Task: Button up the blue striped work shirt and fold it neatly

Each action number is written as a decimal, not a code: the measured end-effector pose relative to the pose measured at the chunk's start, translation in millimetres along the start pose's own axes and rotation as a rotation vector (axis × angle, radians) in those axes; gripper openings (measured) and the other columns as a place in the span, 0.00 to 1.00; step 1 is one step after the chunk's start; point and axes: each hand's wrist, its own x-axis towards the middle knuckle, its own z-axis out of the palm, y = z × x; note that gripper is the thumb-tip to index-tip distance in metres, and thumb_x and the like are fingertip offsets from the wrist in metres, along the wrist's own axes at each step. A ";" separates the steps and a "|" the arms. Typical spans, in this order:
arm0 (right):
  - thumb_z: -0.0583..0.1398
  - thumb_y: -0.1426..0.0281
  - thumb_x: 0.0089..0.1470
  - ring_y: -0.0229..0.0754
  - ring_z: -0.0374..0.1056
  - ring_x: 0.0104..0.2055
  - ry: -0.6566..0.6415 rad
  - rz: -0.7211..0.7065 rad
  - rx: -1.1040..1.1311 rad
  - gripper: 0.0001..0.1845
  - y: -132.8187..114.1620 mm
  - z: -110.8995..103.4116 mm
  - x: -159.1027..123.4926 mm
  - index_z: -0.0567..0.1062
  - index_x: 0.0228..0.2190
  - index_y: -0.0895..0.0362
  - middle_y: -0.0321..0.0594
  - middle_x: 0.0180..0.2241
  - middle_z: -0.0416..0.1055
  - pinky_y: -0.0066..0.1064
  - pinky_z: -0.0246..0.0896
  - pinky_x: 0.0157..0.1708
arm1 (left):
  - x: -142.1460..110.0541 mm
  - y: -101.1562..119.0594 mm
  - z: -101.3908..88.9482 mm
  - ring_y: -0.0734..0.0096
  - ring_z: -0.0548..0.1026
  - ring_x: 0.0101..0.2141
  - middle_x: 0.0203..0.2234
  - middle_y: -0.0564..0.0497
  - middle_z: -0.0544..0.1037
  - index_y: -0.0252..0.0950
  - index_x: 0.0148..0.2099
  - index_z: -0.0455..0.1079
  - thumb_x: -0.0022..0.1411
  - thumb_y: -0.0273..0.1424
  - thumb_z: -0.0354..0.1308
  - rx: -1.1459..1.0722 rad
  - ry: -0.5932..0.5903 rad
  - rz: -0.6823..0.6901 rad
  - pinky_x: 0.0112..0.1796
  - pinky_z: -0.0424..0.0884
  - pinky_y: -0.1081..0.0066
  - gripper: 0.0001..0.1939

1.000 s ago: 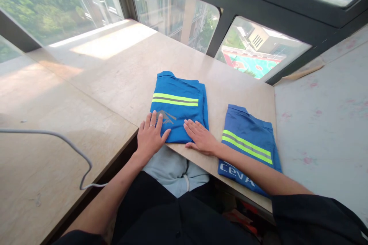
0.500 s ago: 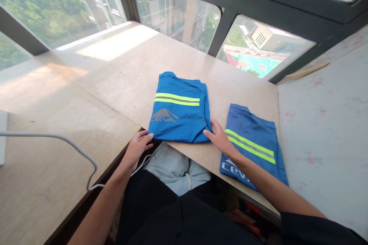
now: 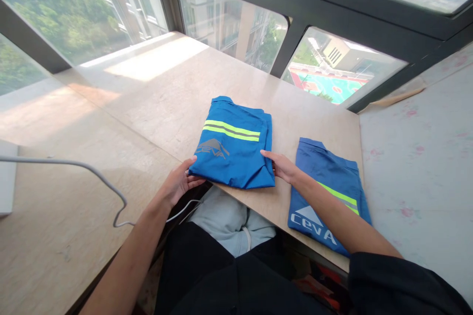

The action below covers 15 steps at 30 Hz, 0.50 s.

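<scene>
A folded bright-blue work garment (image 3: 236, 157) with a yellow-green reflective stripe and a grey CEVA print lies on the stone ledge in front of me. Its lower left corner is pinched by my left hand (image 3: 181, 180), thumb on top and fingers beneath the edge. My right hand (image 3: 280, 165) grips the right edge, thumb over the cloth and the other fingers partly hidden under it. A second folded blue garment (image 3: 308, 157), with a similar stripe and a white CEVA print, lies to the right, partly covered by my right forearm.
The pale stone ledge (image 3: 148, 108) runs below dark-framed windows. A grey cable (image 3: 84, 166) crosses its left part near a white object (image 3: 8, 177) at the edge. A flowered wall (image 3: 410, 182) bounds the right side.
My left fingers have moved under the garment's corner, and my right thumb has shifted up its right side. The garment's near part is slightly raised and creased. The view has tilted slightly.
</scene>
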 end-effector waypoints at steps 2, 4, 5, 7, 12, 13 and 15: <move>0.67 0.56 0.44 0.43 0.73 0.31 0.038 -0.007 -0.046 0.20 -5.9 2.7 4.2 0.75 0.35 0.57 0.41 0.31 0.77 0.28 0.67 0.27 | 5.1 3.5 3.8 0.68 0.78 0.32 0.38 0.44 0.78 0.31 0.47 0.72 0.57 0.37 0.64 0.015 -0.006 0.026 0.33 0.79 0.69 0.19; 0.67 0.58 0.44 0.43 0.73 0.35 0.052 -0.028 -0.084 0.20 -10.9 4.7 5.4 0.75 0.37 0.57 0.42 0.35 0.78 0.28 0.67 0.29 | 10.7 5.8 7.5 0.69 0.77 0.33 0.39 0.44 0.79 0.30 0.46 0.73 0.53 0.35 0.66 0.018 -0.021 0.040 0.31 0.78 0.73 0.19; 0.67 0.59 0.44 0.44 0.73 0.37 0.048 -0.029 -0.094 0.21 -13.0 5.0 5.3 0.74 0.39 0.57 0.42 0.37 0.77 0.28 0.68 0.31 | 13.6 6.6 9.2 0.69 0.77 0.33 0.40 0.44 0.79 0.30 0.46 0.73 0.52 0.33 0.67 -0.004 -0.043 0.028 0.30 0.78 0.74 0.19; 0.66 0.60 0.45 0.46 0.73 0.41 0.037 -0.014 -0.096 0.22 -16.7 4.3 2.7 0.73 0.41 0.56 0.44 0.41 0.76 0.31 0.69 0.34 | 19.0 7.7 12.1 0.69 0.77 0.32 0.41 0.44 0.79 0.31 0.47 0.73 0.51 0.30 0.67 -0.077 -0.106 -0.022 0.29 0.77 0.73 0.20; 0.65 0.62 0.46 0.50 0.65 0.56 0.441 -0.394 -0.133 0.25 -13.6 16.2 -38.6 0.69 0.46 0.54 0.48 0.55 0.67 0.39 0.66 0.50 | 26.3 8.5 18.2 0.67 0.77 0.31 0.39 0.44 0.79 0.30 0.46 0.73 0.48 0.25 0.65 -0.123 -0.158 -0.099 0.29 0.78 0.70 0.19; 0.64 0.61 0.48 0.49 0.64 0.57 0.483 -0.494 -0.103 0.25 -8.4 25.9 -53.6 0.68 0.47 0.53 0.48 0.55 0.67 0.40 0.65 0.52 | 25.9 8.6 19.9 0.68 0.77 0.30 0.37 0.45 0.79 0.31 0.44 0.73 0.48 0.24 0.65 -0.110 -0.151 -0.101 0.28 0.77 0.70 0.18; 0.62 0.57 0.53 0.49 0.70 0.49 0.238 -0.435 0.032 0.23 7.6 53.5 -83.4 0.68 0.48 0.52 0.47 0.48 0.71 0.42 0.68 0.46 | 22.6 9.4 23.7 0.70 0.76 0.28 0.33 0.48 0.79 0.31 0.42 0.73 0.48 0.23 0.65 -0.101 -0.139 -0.093 0.26 0.76 0.73 0.15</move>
